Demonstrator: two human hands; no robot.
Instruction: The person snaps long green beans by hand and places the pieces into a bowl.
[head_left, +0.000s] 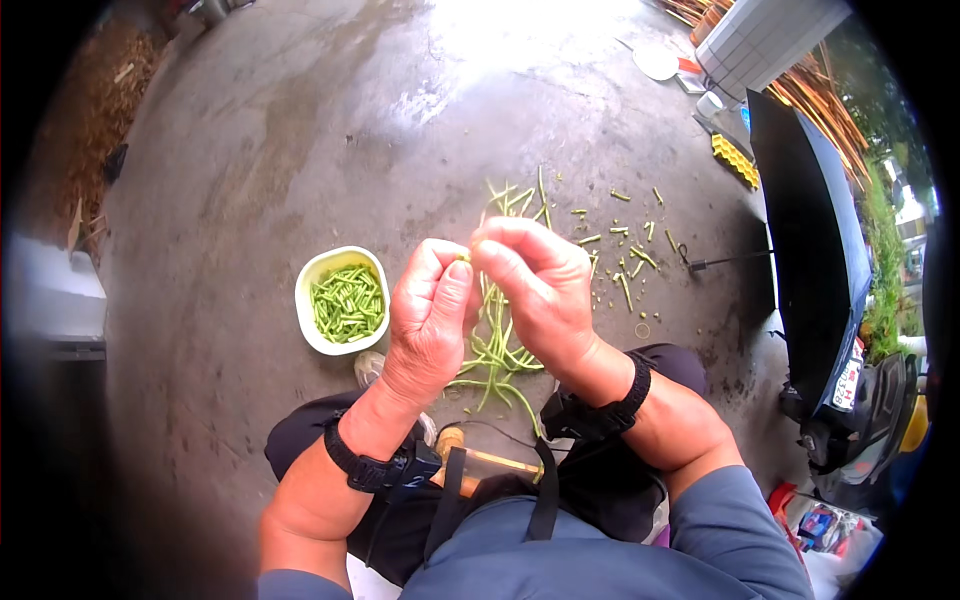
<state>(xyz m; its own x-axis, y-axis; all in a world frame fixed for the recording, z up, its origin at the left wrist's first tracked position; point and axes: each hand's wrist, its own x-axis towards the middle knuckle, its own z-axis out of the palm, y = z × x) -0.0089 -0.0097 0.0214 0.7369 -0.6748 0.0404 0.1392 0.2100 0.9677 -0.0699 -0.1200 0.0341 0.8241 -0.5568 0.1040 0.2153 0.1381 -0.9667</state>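
Observation:
My left hand (435, 307) pinches the end of a green bean (464, 258) between thumb and forefinger. Close against it, my right hand (532, 289) has its thumb and forefinger at the same bean end; how much of the bean it grips is hidden. Long green beans (496, 352) lie in a loose pile on the concrete floor below and behind both hands. To the left stands a pale square plastic bowl (305, 319) with short cut bean pieces (347, 304) inside. Small bean scraps (637, 259) are scattered on the floor to the right.
An open black umbrella (802, 255) lies on its side at the right, its shaft pointing towards the scraps. Beyond it are a yellow honeycomb-patterned object (735, 161), a white cup (709, 103) and a tiled pillar (765, 45). A white box (60, 292) stands far left.

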